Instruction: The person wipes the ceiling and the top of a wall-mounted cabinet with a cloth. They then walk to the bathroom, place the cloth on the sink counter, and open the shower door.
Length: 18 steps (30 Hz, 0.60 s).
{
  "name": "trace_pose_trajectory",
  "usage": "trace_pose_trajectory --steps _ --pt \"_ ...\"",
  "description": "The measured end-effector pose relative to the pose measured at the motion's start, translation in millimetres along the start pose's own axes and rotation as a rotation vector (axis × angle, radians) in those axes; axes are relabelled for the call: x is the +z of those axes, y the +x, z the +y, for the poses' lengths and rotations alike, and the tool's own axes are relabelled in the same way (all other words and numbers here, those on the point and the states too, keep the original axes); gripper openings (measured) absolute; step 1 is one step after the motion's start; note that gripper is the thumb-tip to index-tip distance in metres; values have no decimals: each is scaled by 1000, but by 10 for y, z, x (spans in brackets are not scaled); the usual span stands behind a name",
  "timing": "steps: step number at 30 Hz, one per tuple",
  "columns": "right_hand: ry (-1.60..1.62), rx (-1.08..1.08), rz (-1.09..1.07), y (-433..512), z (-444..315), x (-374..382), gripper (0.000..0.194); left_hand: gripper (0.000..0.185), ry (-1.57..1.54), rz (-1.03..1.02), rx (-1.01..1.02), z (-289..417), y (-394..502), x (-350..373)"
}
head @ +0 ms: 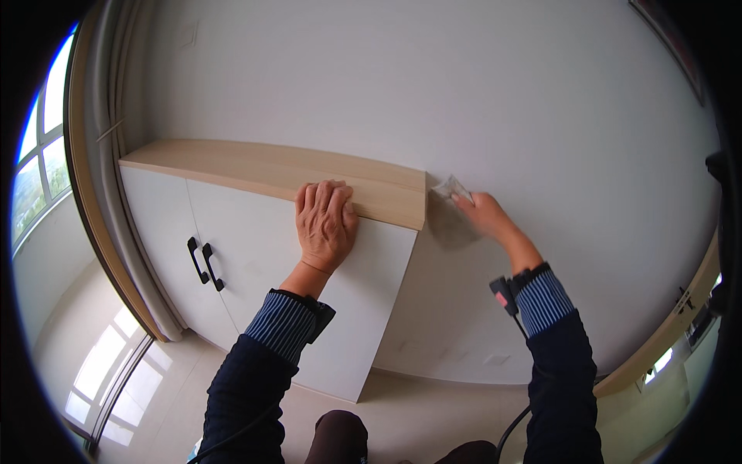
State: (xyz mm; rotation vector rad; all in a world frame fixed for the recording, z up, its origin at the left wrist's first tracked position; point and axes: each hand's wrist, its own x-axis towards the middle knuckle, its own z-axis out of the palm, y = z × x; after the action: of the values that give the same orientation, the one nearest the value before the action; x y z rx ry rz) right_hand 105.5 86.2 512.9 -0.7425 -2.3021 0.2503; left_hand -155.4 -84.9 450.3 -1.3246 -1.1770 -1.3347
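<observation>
A low cabinet point(353, 278) with white doors and a light wood top point(272, 159) stands against the white wall. My left hand point(326, 223) rests over the front edge of that top, fingers bent onto the wood and no object visible in it. Just past the cabinet's right end, my right hand point(486, 213) grips a crumpled pale cloth point(451, 187) close to the wall. The cloth's lower part looks blurred or shaded, so its full outline is unclear.
Two black handles point(197, 261) stick out from the cabinet doors. A grey curtain point(110, 145) and a sliding door frame point(87, 191) are at the left. Low on the wall is a wall plate point(496, 359). A wooden door edge point(666, 325) curves along the right.
</observation>
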Motion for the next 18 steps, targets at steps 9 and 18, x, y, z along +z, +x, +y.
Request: trace_pose_trajectory --steps 9,18 --pt "26 -172 309 365 -428 273 54 14 18 -24 -11 -16 -16 15" --pt "200 -23 -476 312 -891 190 71 13 18 -6 -15 -13 -21 34"
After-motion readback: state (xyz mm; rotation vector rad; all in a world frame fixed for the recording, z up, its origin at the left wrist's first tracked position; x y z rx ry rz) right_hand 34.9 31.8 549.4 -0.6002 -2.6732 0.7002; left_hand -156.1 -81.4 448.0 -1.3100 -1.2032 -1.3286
